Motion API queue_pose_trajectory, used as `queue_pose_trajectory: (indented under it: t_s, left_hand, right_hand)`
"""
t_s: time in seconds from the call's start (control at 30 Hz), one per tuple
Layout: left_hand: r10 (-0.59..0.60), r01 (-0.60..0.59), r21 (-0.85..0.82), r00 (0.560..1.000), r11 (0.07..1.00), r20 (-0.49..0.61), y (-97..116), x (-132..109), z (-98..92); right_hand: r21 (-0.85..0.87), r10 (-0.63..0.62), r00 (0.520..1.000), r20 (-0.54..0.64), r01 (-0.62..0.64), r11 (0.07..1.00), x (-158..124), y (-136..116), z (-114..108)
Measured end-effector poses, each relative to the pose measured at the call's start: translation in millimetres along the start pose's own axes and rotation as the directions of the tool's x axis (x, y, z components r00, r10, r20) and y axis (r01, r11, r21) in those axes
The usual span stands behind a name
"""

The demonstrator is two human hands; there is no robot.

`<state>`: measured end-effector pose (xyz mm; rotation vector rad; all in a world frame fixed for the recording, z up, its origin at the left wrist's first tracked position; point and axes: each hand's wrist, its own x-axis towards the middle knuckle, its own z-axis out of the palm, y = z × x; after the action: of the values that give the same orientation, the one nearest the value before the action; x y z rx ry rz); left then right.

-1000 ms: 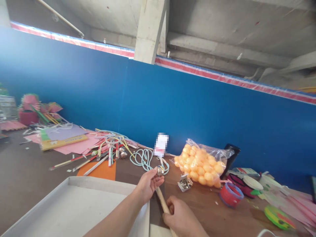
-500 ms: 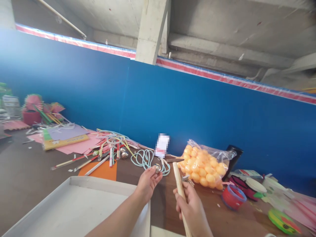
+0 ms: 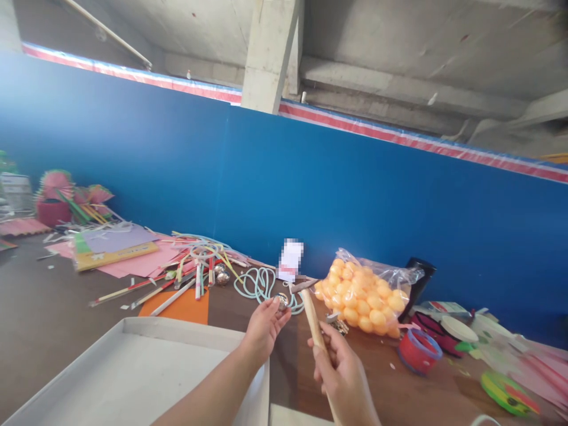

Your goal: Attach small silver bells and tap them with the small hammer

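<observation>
My left hand [image 3: 264,328] pinches a shiny silver ball [image 3: 281,302] between thumb and fingers, above the table beside a loop of light blue cord [image 3: 255,284]. To its right, my right hand [image 3: 335,361] is wrapped around the pale wooden handle of a hammer [image 3: 313,316]. The hammer's narrow dark head crosses the top of the handle and points toward the bag of orange balls [image 3: 364,296]. A gap separates the head from the silver ball. Two similar silver balls [image 3: 222,276] lie farther left, by the pile of sticks.
A white tray [image 3: 186,325] fills the near left. Coloured sticks and cords [image 3: 199,257], papers [image 3: 119,239] and an orange sheet [image 3: 189,302] lie beyond it. On the right are a red tub [image 3: 419,354] and a green toy [image 3: 508,393]. A blue partition [image 3: 355,183] stands behind.
The hammer has moved slightly left and its head has come closer to the silver ball. My left hand stays almost still with the ball. The view has shifted a little.
</observation>
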<state>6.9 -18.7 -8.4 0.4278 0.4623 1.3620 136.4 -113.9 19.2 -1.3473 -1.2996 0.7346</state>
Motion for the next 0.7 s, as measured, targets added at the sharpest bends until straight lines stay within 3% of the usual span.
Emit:
queue_pose_trajectory:
  t_s: [0.2,0.37,0.57,0.7]
  left_hand:
    - [0.013,-0.014,-0.004,0.999,1.0,-0.034,-1.6,2.5,-3.0]
    - [0.018,-0.018,-0.001,1.0,1.0,0.0,-0.3,0.9,-1.8]
    - [0.019,-0.018,0.013,0.999,1.0,-0.034,0.5,1.4,-0.3]
    - [0.033,-0.033,0.016,0.999,0.999,-0.008,-1.2,3.6,-3.0]
  right_hand:
    - [-0.014,-0.028,0.998,0.053,0.029,0.999,-0.2,1.4,-0.1]
    - [0.007,-0.005,0.999,-0.04,0.006,1.0,-3.3,-6.6,0.9]
    - [-0.035,-0.053,0.997,0.056,0.055,0.998,-1.9,-1.4,1.0]
    - [-0.07,-0.064,0.998,0.001,0.064,0.995,-1.7,2.3,-1.3]
